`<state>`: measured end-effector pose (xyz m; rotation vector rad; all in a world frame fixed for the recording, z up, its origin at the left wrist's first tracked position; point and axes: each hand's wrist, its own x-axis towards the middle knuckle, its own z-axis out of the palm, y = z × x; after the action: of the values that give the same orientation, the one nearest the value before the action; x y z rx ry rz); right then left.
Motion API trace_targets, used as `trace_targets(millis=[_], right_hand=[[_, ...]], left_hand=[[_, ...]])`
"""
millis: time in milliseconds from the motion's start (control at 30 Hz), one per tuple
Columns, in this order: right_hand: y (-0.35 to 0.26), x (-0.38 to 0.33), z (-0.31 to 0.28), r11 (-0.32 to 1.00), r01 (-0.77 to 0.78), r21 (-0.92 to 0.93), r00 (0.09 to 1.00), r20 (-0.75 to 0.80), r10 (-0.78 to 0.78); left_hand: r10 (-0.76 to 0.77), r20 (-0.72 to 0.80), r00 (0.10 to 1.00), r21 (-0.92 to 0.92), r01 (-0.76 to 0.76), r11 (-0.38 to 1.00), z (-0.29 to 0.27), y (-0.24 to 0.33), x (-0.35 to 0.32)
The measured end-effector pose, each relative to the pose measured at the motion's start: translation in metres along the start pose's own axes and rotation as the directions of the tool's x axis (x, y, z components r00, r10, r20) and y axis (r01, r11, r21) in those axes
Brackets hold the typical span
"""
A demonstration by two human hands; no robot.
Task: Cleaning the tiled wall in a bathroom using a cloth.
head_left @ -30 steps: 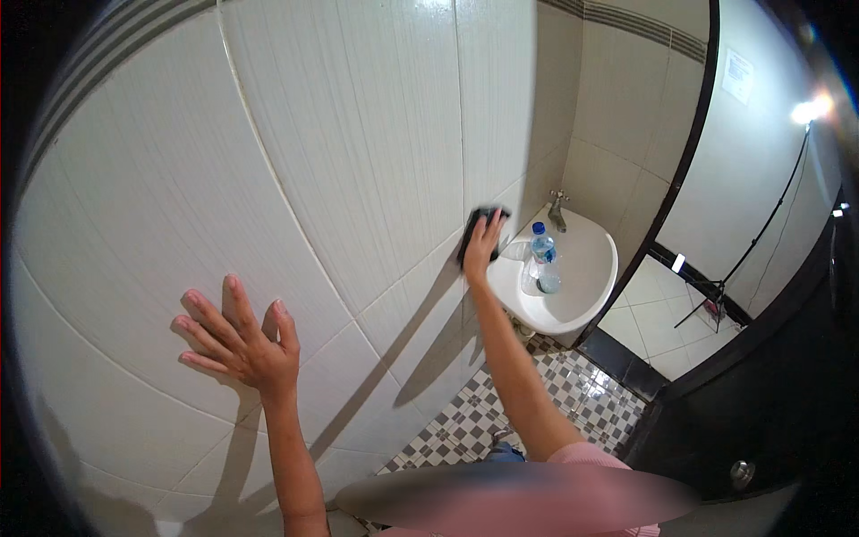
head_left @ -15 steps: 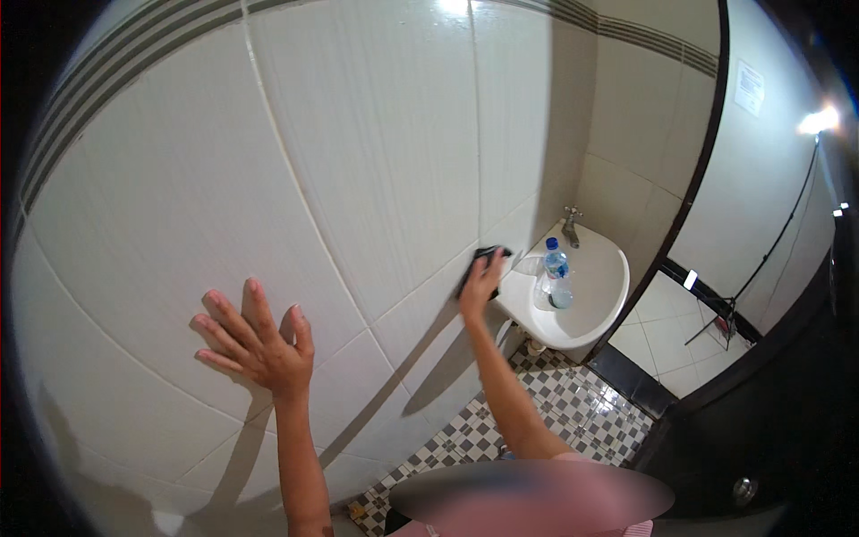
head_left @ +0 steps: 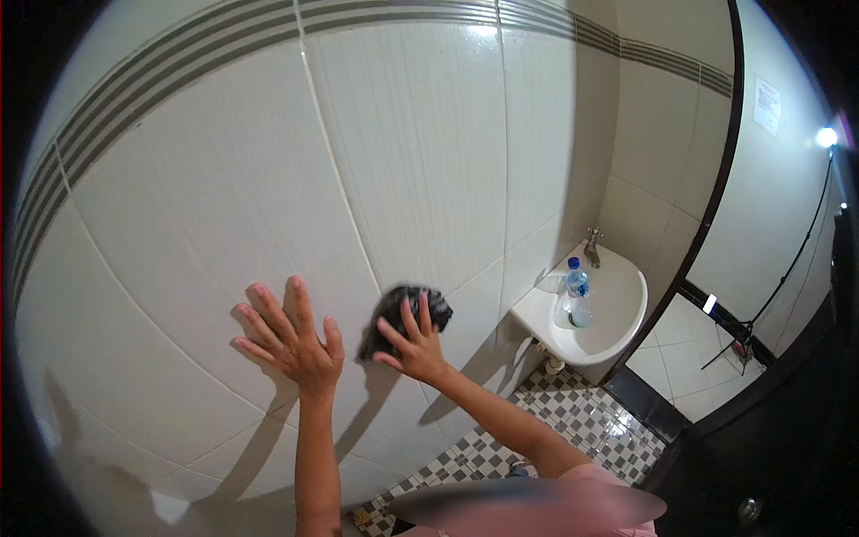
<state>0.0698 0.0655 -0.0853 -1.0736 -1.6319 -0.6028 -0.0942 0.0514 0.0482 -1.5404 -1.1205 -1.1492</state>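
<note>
My left hand point(head_left: 300, 345) lies flat against the white tiled wall point(head_left: 429, 152), fingers spread, with nothing in it. To its right, my right hand point(head_left: 416, 345) presses a dark, crumpled cloth point(head_left: 436, 309) to the same wall. The cloth is black with greyish patches and slightly blurred; the fingers of that hand lie spread over it. It sits across a grout line between tiles. Part of the cloth is hidden under the palm.
A white sink point(head_left: 582, 349) with a metal tap point(head_left: 592, 251) is fixed to the wall on the right. A clear plastic bottle with a blue cap point(head_left: 577, 285) stands in it. Below lies a checkered floor point(head_left: 573, 407). Beyond the doorway, a lamp stand point(head_left: 792, 264) is lit.
My right hand has slid the black cloth left along the wall, away from the sink and close to my left hand. The left hand stays flat on the tiles. The view has shifted a little.
</note>
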Motion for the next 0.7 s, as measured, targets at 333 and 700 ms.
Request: trace_targets(millis=[333,700], right_hand=[[0.156,0.132,-0.083,0.901,-0.425,0.085,0.749,-0.526,0.403],[0.007,0.098,-0.033,0.973,0.224,-0.053,0.973,-0.044,-0.226]], left_hand=[[-0.016,0.032,0.999,-0.006,0.016,1.0,0.001,0.005,-0.004],[-0.051,-0.065,0.997,-0.222,0.036,0.974,0.007,-0.006,-0.01]])
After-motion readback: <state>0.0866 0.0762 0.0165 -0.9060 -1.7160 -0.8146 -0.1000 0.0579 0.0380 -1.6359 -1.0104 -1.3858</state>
